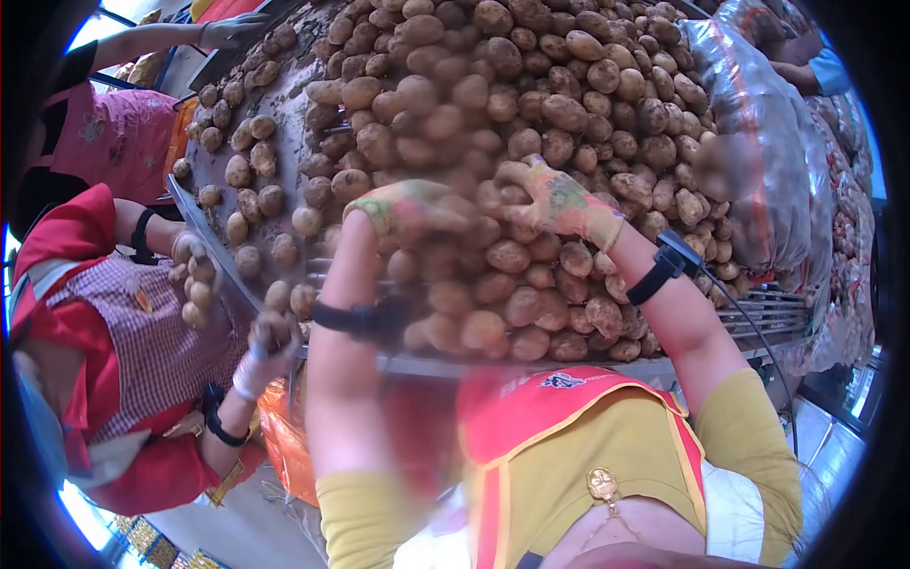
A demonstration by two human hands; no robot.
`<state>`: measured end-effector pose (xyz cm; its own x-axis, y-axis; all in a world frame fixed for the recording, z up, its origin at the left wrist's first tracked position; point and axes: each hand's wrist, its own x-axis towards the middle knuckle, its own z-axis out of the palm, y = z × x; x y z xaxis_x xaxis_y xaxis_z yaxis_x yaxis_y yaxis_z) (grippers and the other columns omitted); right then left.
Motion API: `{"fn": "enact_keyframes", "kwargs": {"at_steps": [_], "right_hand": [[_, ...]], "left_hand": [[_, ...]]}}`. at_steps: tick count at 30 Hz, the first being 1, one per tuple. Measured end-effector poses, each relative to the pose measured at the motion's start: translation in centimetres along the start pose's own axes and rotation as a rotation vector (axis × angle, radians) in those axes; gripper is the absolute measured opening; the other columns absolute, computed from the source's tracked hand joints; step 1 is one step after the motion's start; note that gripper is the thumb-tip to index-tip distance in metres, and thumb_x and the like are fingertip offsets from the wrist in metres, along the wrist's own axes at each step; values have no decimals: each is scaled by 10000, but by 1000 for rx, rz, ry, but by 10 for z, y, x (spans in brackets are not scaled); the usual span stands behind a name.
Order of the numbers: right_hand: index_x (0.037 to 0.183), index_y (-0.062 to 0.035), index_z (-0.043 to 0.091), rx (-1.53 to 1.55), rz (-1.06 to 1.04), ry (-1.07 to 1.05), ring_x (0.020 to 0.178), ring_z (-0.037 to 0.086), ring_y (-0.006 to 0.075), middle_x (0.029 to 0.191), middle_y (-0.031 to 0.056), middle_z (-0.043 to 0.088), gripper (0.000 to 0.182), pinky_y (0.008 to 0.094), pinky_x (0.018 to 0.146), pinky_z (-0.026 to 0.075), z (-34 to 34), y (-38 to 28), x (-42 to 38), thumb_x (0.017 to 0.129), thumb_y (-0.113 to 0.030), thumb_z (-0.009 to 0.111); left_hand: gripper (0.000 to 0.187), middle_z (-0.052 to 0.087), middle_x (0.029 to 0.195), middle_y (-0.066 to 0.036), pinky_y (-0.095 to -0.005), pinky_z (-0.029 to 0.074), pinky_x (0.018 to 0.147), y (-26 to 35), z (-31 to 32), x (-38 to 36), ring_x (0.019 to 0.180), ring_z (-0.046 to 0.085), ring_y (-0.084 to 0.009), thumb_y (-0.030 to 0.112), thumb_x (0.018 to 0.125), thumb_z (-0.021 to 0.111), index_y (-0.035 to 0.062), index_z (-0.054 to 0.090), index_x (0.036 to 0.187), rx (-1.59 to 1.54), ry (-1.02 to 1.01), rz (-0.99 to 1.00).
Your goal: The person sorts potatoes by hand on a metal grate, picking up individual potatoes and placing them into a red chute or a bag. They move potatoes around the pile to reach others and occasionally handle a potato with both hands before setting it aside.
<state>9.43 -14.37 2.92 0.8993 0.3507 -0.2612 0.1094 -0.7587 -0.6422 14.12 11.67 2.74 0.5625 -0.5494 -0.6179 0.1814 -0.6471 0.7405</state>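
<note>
My left hand (408, 206), in a patterned work glove, lies on the pile of potatoes (569, 109). Its fingers are smeared by a blurred patch and merge with the potatoes under them. Close by on the right, my right hand (561, 201) wears a matching glove. Its fingers curl around a potato (513, 195) in the heap. Brown, soil-marked potatoes surround both hands. Dark straps sit on both my forearms, and the right one carries a small black device (679, 254) with a cable.
At the left, a co-worker in a checked apron (152, 332) holds several potatoes (197, 289) beside the metal table edge (213, 242). Another person's gloved hand (232, 30) rests at the upper left. Full plastic-wrapped sacks (749, 142) stand at the right, beside metal bars (773, 311).
</note>
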Motion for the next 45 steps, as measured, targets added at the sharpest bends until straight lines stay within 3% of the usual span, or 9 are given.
{"fn": "enact_keyframes", "kwargs": {"at_steps": [8,14,18,21,28,31,36,39,45], "right_hand": [[1107,-131,676,-584,67,286,1007,663,359,1345,211,534,308,465,790,563,-18,-36,57,820,-236,714],[1125,23,595,-701,-131,393,811,705,336,886,167,703,323,448,663,568,18,10,115,816,-73,597],[1080,-62,675,-715,-89,175,972,667,353,1236,206,570,301,462,742,561,2,9,118,787,-129,663],[1164,-4,608,-760,-164,205,935,682,344,1088,182,639,361,455,717,563,8,25,115,822,-117,621],[1072,-95,670,-620,-297,225,981,670,305,1042,150,677,345,439,712,564,-8,22,81,731,-117,716],[1011,-145,709,-421,-348,197,1042,645,301,1198,151,618,309,421,766,561,-15,26,67,705,-143,754],[1164,-100,676,342,-399,510,1078,630,209,1256,107,610,361,319,909,521,2,51,58,823,-197,747],[1255,-70,616,1439,-108,9,1070,609,147,1253,71,624,384,312,928,511,15,59,53,898,-189,689],[1186,-70,643,1192,-57,-230,995,589,76,1093,-8,663,250,257,852,501,20,-4,57,976,-199,598]], "left_hand": [[619,639,1046,-64,-322,473,819,-50,17,-16,935,584,-173,527,817,680,41,609,1193,-258,111,50],[702,615,1049,-76,-336,462,813,-118,65,-17,936,569,-189,594,797,659,36,579,1216,-1122,481,474],[1029,531,1356,-121,-429,489,957,-144,81,-39,1158,563,-242,812,706,643,134,422,1448,-1780,12,934],[873,428,1520,-112,-535,325,1156,-125,104,-46,1394,402,-277,732,851,550,195,374,1516,-1014,808,439],[461,566,1393,-66,-456,531,962,-51,74,-53,1316,503,-251,227,945,650,138,558,1389,-1923,178,474],[495,584,1381,-60,-385,497,1022,-33,62,-42,1252,562,-218,220,959,630,74,522,1420,-1256,579,150],[553,577,1409,-67,-289,395,1088,30,32,-28,1281,527,-149,246,962,626,0,496,1440,-743,316,13],[488,575,1383,-129,-328,363,1135,36,29,-25,1328,495,-212,174,965,599,-3,500,1409,-1181,315,-120],[463,484,1454,-145,-411,309,1205,-76,27,-3,1421,394,-287,160,970,505,28,470,1412,-2798,-337,-30]]}}
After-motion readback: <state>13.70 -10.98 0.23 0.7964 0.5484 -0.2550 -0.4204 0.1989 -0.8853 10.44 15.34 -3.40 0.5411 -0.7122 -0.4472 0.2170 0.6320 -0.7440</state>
